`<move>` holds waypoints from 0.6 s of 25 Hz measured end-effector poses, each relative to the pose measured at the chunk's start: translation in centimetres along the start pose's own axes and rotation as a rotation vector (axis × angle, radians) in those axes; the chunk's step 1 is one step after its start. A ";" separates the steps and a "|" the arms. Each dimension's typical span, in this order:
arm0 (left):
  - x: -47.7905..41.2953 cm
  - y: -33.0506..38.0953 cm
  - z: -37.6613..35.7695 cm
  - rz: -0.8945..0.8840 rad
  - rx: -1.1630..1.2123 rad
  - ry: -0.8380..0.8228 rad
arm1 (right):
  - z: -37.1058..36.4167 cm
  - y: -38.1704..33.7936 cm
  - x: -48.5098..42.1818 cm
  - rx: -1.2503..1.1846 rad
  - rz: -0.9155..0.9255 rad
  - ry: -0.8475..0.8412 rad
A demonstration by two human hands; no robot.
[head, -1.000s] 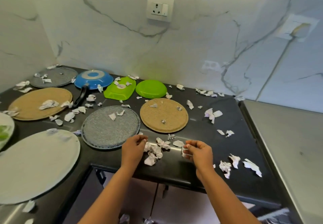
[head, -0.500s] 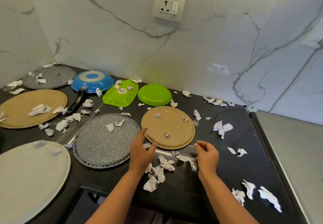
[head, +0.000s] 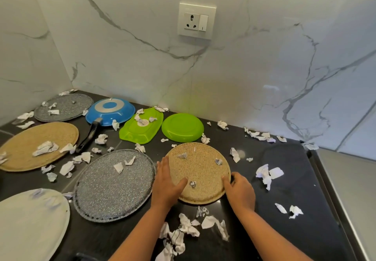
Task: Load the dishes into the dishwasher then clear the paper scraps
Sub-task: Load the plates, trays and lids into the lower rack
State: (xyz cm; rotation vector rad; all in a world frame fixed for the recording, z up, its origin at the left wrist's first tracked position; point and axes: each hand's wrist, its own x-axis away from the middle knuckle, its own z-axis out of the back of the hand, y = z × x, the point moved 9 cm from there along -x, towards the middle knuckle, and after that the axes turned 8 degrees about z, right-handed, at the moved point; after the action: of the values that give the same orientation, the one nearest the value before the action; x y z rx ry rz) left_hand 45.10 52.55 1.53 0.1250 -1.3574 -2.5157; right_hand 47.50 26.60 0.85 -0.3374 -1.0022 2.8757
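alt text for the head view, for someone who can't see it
On a black counter, a left hand lies on the left edge of a tan plate and a right hand grips its right rim. Around it lie a grey plate, a blue pan and many paper scraps, below a marble wall.

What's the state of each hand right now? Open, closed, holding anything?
Left hand: open, straight fingers against the left rim of the small tan plate, thumb on top.
Right hand: closed, grip on that plate's right rim.
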 end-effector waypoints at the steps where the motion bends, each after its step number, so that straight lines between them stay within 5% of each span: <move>1: -0.1 -0.2 0.3 0.020 0.093 -0.010 | -0.1 -0.1 -0.3 0.003 0.004 -0.015; 6: -1.4 -2.3 1.1 0.252 0.811 -0.011 | -0.1 0.3 -0.5 -0.132 0.003 -0.012; 15: -1.3 -2.5 0.8 0.240 0.793 -0.039 | 0.9 0.5 -0.2 -0.457 0.051 0.069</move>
State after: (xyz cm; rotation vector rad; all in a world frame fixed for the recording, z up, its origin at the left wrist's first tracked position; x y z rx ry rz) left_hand 45.65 54.86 -0.15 0.0618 -2.1565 -1.6748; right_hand 47.51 25.63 1.20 -0.4908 -1.6537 2.6255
